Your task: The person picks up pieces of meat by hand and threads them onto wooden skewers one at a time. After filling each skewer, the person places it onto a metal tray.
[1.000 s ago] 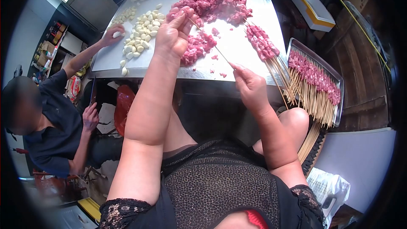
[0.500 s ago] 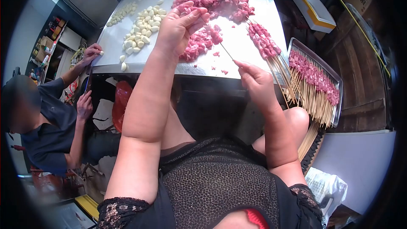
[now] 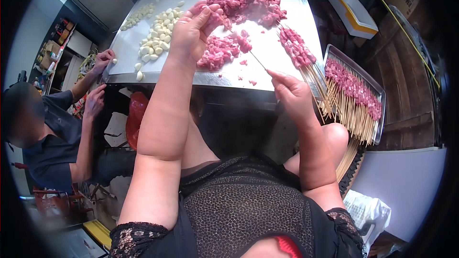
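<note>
My left hand [image 3: 192, 31] is raised over the metal table, its thumb and fingers pinched on a piece of pink raw meat [image 3: 216, 18]. My right hand [image 3: 290, 88] grips the lower end of a thin skewer [image 3: 257, 60], which slants up and left. A few chunks of meat [image 3: 245, 42] sit at the skewer's upper end. Behind that lies the large meat pile [image 3: 248, 1], and a smaller heap of meat [image 3: 217, 53] lies near the table's front edge. Finished-looking meat skewers [image 3: 297, 48] rest at the table's right side.
Peeled garlic cloves [image 3: 157, 38] lie on the left of the metal table [image 3: 191, 77]. A tray [image 3: 381, 129] of meat skewers stands at the right, above bare sticks [image 3: 348, 160]. A co-worker [image 3: 57, 134] sits at the left, and a white-and-yellow box [image 3: 353, 12] is at the back right.
My left hand has shifted slightly left and down with the meat. My right hand and the skewer have barely moved. The co-worker's lower hand has risen toward their other hand.
</note>
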A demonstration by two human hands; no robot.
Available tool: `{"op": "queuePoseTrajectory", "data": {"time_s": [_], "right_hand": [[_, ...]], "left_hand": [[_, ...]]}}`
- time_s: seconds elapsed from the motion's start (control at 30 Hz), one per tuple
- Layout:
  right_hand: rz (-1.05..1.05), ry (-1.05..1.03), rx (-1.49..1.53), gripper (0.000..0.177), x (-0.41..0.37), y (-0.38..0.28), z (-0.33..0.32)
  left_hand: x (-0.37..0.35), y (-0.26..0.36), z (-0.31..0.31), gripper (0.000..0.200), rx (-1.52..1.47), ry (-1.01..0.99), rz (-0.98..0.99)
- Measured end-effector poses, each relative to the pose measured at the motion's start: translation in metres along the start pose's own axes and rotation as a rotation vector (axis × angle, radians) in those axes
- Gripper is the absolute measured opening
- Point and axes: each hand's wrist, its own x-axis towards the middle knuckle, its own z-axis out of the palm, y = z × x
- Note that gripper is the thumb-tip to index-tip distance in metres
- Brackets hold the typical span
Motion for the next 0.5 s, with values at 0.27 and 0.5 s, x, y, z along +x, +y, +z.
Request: {"op": "queuePoseTrajectory", "data": {"time_s": [0.27,0.5], "right_hand": [[-0.013,0.029,-0.062,0.031,-0.002,-0.002,0.000],[-0.087,0.071,-0.103,0.030,0.000,0.006,0.010]], "left_hand": [[-0.005,0.004,0.005,0.020,0.056,-0.044,-0.049],[-0.005,-0.005,0.009,0.023,-0.085,-0.015,-0.082]]}}
